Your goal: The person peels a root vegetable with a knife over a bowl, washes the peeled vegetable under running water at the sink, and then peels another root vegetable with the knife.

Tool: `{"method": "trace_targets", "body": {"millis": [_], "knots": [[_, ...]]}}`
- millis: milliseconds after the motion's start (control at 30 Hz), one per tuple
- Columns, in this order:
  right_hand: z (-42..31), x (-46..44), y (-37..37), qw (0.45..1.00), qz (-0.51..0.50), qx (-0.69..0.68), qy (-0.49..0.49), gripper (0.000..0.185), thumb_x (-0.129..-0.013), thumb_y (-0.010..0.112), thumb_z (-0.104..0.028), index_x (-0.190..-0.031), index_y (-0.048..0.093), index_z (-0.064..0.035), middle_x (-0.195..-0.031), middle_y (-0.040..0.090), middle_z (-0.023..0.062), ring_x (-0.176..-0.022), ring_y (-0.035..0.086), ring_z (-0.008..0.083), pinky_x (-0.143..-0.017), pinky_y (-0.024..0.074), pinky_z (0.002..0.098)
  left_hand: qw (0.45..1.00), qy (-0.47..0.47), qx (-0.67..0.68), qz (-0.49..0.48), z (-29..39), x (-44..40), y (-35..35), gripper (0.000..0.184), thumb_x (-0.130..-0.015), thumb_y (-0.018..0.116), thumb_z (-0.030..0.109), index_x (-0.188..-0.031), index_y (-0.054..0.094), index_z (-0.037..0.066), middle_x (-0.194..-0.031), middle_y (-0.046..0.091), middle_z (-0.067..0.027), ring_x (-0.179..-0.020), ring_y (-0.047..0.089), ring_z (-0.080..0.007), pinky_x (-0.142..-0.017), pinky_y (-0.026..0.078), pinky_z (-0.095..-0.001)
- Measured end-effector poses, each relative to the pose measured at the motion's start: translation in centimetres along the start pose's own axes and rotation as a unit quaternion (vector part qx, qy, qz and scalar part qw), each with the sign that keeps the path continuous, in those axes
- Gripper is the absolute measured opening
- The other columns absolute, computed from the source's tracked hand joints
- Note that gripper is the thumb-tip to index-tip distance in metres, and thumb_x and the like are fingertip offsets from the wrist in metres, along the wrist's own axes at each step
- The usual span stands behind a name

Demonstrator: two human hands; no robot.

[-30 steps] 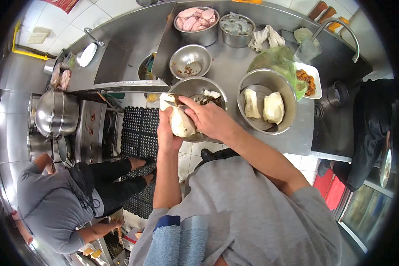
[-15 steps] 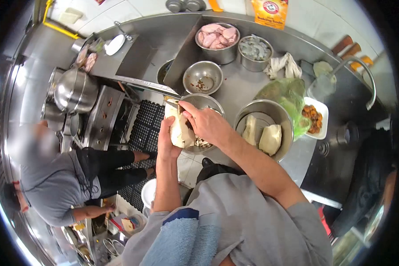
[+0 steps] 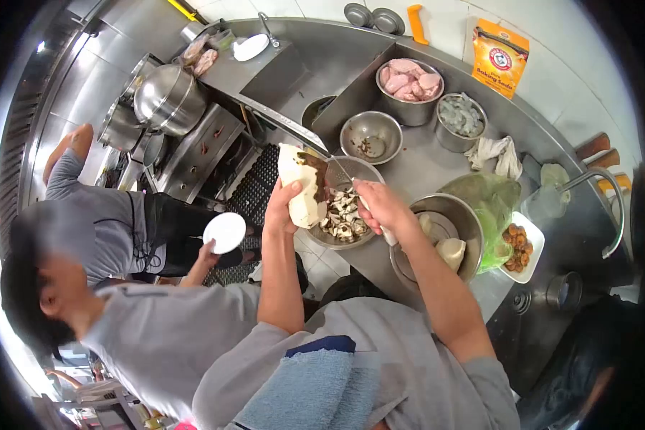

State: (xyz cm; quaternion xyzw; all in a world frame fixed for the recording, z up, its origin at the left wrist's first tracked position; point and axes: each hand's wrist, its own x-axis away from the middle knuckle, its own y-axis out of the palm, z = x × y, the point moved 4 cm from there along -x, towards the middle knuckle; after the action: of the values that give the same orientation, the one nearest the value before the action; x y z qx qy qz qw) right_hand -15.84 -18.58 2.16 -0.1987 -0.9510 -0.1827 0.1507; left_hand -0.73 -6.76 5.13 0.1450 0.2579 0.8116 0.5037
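My left hand (image 3: 283,206) grips a large, pale, mostly peeled root vegetable (image 3: 304,188), held upright with a dark brown strip of skin along its right side. My right hand (image 3: 381,204) is closed around the white handle of a knife (image 3: 389,237). Its thin blade points up and left, towards the root vegetable. Below both hands is a steel bowl (image 3: 371,169) with a heap of brown-and-white peelings (image 3: 345,215). Right of my right hand stands a deep steel pot (image 3: 474,222) holding pale peeled pieces (image 3: 451,252), partly hidden by my forearm.
Behind are a small steel bowl (image 3: 397,129), a pot of raw meat (image 3: 411,80) and a pot of shrimp (image 3: 461,115). A green plastic bag (image 3: 498,247) and a white tray (image 3: 530,266) lie right. At left, one co-worker holds a white plate (image 3: 224,233); another stands beyond.
My right hand has come away from the root vegetable to the right, showing the knife. A co-worker with a white plate has entered close on my left. The view has shifted.
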Motion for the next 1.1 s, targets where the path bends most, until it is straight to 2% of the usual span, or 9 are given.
{"method": "trace_targets", "body": {"millis": [133, 233, 300, 400, 500, 667, 900, 1000, 1100], "knots": [[0.1, 0.6, 0.7, 0.996, 0.005, 0.075, -0.051, 0.038, -0.105, 0.042, -0.039, -0.099, 0.055, -0.0038, -0.055, 0.046, 0.0, -0.036, 0.041, 0.009, -0.033, 0.0347, 0.0282, 0.999, 0.004, -0.045, 0.026, -0.3, 1.5, -0.5, 0.085, -0.071, 0.078, 0.015, -0.144, 0.036, 0.003, -0.122, 0.061, -0.0157, -0.103, 0.066, -0.0276, -0.089, 0.056, -0.0405], [-1.3, 2.3, 2.0, 0.974, 0.084, 0.193, -0.082, 0.047, -0.103, 0.044, -0.039, -0.101, 0.055, 0.0071, -0.07, 0.062, 0.0189, -0.054, 0.06, 0.0296, -0.054, 0.0481, 0.0419, 0.998, -0.011, -0.052, 0.044, -1.0, 2.7, -0.8, 0.085, -0.071, 0.077, 0.015, -0.145, 0.036, 0.003, -0.124, 0.06, -0.0143, -0.107, 0.064, -0.0264, -0.093, 0.054, -0.0398], [-0.8, 2.2, 2.5, 0.949, 0.125, 0.252, -0.143, 0.048, -0.103, 0.044, -0.038, -0.109, 0.056, 0.0085, -0.089, 0.066, 0.0288, -0.087, 0.065, 0.0444, -0.078, 0.0484, 0.0493, 0.997, -0.019, -0.045, 0.067, -1.6, 3.2, -1.1, 0.083, -0.072, 0.076, 0.014, -0.144, 0.037, 0.003, -0.124, 0.06, -0.0143, -0.107, 0.065, -0.0265, -0.092, 0.054, -0.04], [-0.4, 2.4, 3.8, 0.908, 0.186, 0.297, -0.229, 0.052, -0.103, 0.045, -0.035, -0.134, 0.049, 0.006, -0.102, 0.065, 0.0333, -0.103, 0.063, 0.0459, -0.086, 0.0488, 0.0493, 0.993, -0.036, -0.067, 0.087, -2.2, 3.6, -2.1, 0.068, -0.074, 0.072, 0.012, -0.135, 0.046, -0.001, -0.119, 0.062, -0.0156, -0.103, 0.066, -0.0263, -0.09, 0.055, -0.0392], [0.8, 3.1, 4.1, 0.936, 0.118, 0.261, -0.205, 0.058, -0.103, 0.049, -0.036, -0.147, 0.039, -0.0004, -0.11, 0.065, 0.03, -0.11, 0.062, 0.0435, -0.094, 0.0459, 0.0442, 0.991, -0.059, -0.077, 0.091, -2.5, 3.8, -2.6, 0.059, -0.075, 0.067, 0.009, -0.13, 0.05, -0.004, -0.115, 0.064, -0.0163, -0.1, 0.067, -0.0256, -0.087, 0.056, -0.0381], [0.5, 3.6, 5.1, 0.905, 0.146, 0.306, -0.257, 0.05, -0.102, 0.049, -0.027, -0.147, 0.04, -0.0095, -0.089, 0.066, 0.0291, -0.082, 0.064, 0.047, -0.075, 0.0479, 0.0521, 0.985, -0.102, -0.105, 0.087, -2.9, 4.0, -2.5, 0.061, -0.076, 0.064, 0.008, -0.134, 0.046, -0.003, -0.118, 0.062, -0.0155, -0.101, 0.066, -0.0247, -0.086, 0.056, -0.0365], [0.5, 3.8, 6.9, 0.89, 0.215, 0.332, -0.227, 0.038, -0.102, 0.046, -0.026, -0.136, 0.048, -0.0063, -0.082, 0.065, 0.029, -0.076, 0.062, 0.0479, -0.071, 0.0482, 0.0544, 0.981, -0.157, -0.111, 0.043, -3.9, 4.0, -3.7, 0.067, -0.074, 0.066, 0.005, -0.137, 0.043, -0.002, -0.12, 0.061, -0.0135, -0.102, 0.065, -0.0235, -0.087, 0.054, -0.0354], [1.6, 1.2, 5.8, 0.877, 0.28, 0.333, -0.205, 0.035, -0.104, 0.044, -0.028, -0.128, 0.049, -0.0035, -0.077, 0.067, 0.0236, -0.069, 0.065, 0.0436, -0.066, 0.0496, 0.0517, 0.98, -0.124, -0.155, -0.01, -3.9, 4.8, -3.1, 0.073, -0.073, 0.07, 0.006, -0.14, 0.042, 0.001, -0.121, 0.06, -0.0122, -0.104, 0.064, -0.0237, -0.089, 0.054, -0.0361], [2.0, -0.1, 3.6, 0.97, 0.188, 0.073, -0.139, 0.035, -0.105, 0.041, -0.032, -0.124, 0.051, -0.0041, -0.06, 0.055, 0.0073, -0.045, 0.049, 0.0206, -0.044, 0.0405, 0.0361, 0.986, -0.099, -0.124, -0.049, -4.1, 5.2, -2.9, 0.079, -0.073, 0.075, 0.011, -0.143, 0.039, 0.004, -0.122, 0.06, -0.0116, -0.107, 0.063, -0.0244, -0.092, 0.053, -0.038]]}}
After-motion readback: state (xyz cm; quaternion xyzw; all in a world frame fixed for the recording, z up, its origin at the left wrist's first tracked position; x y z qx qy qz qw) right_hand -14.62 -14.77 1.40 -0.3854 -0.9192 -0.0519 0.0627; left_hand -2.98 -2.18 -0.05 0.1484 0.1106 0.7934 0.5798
